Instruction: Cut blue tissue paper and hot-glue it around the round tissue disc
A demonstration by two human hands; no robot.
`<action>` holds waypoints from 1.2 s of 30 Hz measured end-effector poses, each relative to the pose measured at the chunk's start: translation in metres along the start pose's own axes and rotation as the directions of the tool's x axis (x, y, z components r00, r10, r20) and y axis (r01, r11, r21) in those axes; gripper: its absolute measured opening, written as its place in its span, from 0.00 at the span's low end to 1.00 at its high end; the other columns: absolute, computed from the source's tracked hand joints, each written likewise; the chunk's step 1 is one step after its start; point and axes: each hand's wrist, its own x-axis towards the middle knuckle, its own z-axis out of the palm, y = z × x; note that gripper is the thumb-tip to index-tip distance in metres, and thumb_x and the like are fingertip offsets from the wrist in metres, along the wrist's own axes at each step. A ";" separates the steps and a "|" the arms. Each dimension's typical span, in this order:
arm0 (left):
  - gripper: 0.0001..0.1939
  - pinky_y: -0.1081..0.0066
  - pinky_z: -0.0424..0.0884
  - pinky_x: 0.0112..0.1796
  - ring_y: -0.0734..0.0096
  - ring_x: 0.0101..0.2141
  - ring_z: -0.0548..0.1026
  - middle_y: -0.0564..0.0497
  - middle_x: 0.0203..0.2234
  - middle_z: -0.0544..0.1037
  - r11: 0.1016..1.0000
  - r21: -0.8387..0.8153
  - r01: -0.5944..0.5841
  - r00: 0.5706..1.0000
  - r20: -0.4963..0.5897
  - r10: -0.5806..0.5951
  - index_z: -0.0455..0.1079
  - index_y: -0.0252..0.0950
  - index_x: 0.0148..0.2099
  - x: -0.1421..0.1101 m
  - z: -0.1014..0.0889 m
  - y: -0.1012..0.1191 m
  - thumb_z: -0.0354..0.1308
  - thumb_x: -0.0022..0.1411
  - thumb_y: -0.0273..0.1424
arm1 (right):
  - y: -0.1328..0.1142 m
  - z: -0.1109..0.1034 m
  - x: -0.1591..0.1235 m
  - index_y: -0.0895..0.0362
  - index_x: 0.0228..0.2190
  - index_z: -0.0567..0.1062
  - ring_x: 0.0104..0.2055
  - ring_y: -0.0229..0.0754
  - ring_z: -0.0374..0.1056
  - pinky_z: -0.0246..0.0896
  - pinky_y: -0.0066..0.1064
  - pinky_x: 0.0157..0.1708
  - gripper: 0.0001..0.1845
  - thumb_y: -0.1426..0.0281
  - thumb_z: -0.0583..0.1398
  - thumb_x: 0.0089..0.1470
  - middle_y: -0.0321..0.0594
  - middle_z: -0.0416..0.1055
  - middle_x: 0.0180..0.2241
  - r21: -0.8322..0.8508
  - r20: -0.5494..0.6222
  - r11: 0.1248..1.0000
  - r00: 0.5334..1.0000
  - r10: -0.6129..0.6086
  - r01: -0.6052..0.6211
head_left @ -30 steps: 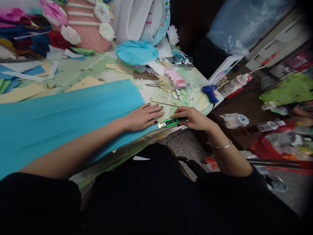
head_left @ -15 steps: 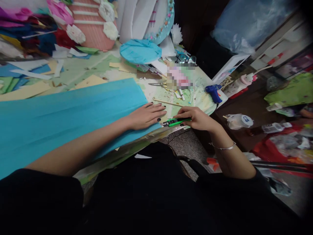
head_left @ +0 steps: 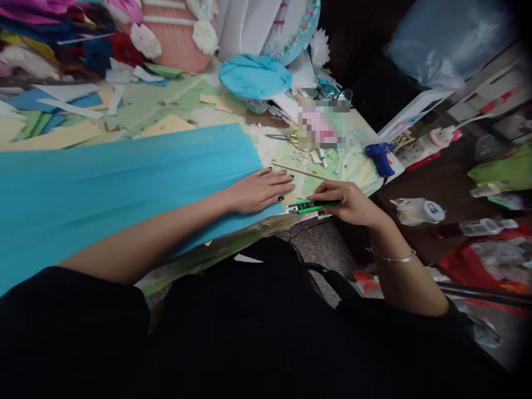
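A long sheet of blue crepe paper (head_left: 124, 177) lies across the table, reaching past the left side of the view. My left hand (head_left: 261, 191) rests flat near its right end, palm down with fingers stretched out. My right hand (head_left: 349, 202) is closed round a green and black box cutter (head_left: 310, 206). The cutter's tip points left, at the near right corner of the paper; whether the blade touches it I cannot tell. A thin wooden stick (head_left: 299, 169) lies just beyond both hands.
Scissors (head_left: 282, 137) and a blue glue gun (head_left: 380, 158) lie on the table farther back and right. Paper scraps (head_left: 62, 133) cover the far left. A round blue-covered piece (head_left: 255, 77) stands behind. The table's near edge runs below my hands.
The whole view has shifted, so everything sits a little farther right. Both hands keep nearly the same place on the paper and cutter.
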 end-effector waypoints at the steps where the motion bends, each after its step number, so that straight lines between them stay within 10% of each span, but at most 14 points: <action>1: 0.25 0.58 0.41 0.65 0.68 0.68 0.45 0.52 0.69 0.51 1.000 -0.001 -0.004 1.000 -0.003 0.004 0.49 0.46 0.69 0.000 0.000 0.000 0.36 0.72 0.38 | -0.003 0.001 0.002 0.53 0.47 0.79 0.41 0.44 0.68 0.62 0.36 0.41 0.17 0.72 0.62 0.54 0.44 0.72 0.39 -0.008 0.000 1.000 1.000 -0.001 0.001; 36: 0.27 0.60 0.40 0.66 0.67 0.68 0.44 0.51 0.69 0.50 1.000 0.006 0.010 1.000 0.020 -0.010 0.50 0.45 0.69 0.003 -0.001 0.001 0.37 0.71 0.42 | -0.023 0.018 0.013 0.54 0.47 0.79 0.41 0.45 0.69 0.64 0.37 0.40 0.19 0.75 0.60 0.54 0.45 0.73 0.40 -0.010 -0.026 0.999 0.999 -0.040 0.039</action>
